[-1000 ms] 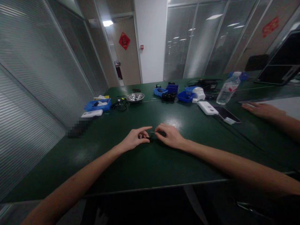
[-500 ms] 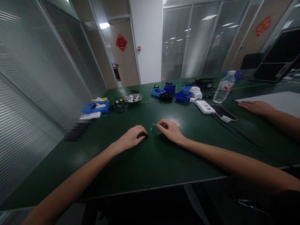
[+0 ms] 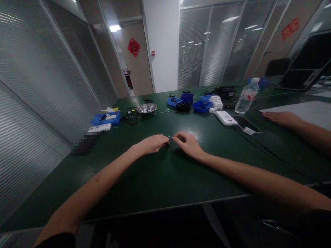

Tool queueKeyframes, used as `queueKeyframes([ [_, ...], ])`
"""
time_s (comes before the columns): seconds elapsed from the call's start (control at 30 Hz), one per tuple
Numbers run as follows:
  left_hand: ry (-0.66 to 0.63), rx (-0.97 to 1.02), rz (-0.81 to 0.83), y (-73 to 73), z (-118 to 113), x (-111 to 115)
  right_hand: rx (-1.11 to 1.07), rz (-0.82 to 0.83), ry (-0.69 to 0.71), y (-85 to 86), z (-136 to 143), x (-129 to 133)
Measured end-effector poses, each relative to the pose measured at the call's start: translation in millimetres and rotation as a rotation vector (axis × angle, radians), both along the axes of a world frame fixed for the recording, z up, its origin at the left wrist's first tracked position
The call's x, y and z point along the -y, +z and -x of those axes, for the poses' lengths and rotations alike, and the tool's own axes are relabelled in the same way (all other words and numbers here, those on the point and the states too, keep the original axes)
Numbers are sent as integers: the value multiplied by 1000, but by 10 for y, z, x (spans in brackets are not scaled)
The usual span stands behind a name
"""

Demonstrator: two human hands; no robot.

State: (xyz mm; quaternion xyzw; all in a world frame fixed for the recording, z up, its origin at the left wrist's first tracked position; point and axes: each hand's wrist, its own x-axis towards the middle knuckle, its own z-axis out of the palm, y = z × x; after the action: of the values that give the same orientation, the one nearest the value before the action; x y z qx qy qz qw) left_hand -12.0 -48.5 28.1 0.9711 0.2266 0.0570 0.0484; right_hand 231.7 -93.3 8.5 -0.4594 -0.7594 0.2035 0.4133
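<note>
Fingers of the right hand (image 3: 190, 146) pinch a thin light rod (image 3: 171, 137) near its end, its free tip pointing towards the left hand (image 3: 153, 144); those other fingers lie close together, bent down at a small dark piece (image 3: 167, 145) just above or on the green tabletop (image 3: 155, 186); whether they grip it or only touch it, I cannot tell from where I stand. With something so slim, I'd say a light pinch close to the working tip would steady it best, wrist resting on the surface; the dark piece wants holding flat and firm, with the left fingertips clear of the rod's line and out of the way of sight.

As for writing, a red diamond sign (image 3: 133, 47) on the door bears one large dark character, perhaps the one for good fortune; the red sign (image 3: 290, 28) farther right is too blurred to read; the clear bottle (image 3: 247, 98) has red marks on its label, no brand legible; the white box (image 3: 226, 118) shows small dark print, unreadable too.
</note>
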Motion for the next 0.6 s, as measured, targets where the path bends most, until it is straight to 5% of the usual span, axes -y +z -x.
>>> queueKeyframes([
  [0.17,65,38,-5,2,375,60,-10,14,8,-4,-16,8],
  [0.47,583,137,-76,-143,2223,-194,2,32,19,8,-22,5],
  [0.6,816,40,-188,-157,2615,-218,8,44,27,15,-29,13],
])
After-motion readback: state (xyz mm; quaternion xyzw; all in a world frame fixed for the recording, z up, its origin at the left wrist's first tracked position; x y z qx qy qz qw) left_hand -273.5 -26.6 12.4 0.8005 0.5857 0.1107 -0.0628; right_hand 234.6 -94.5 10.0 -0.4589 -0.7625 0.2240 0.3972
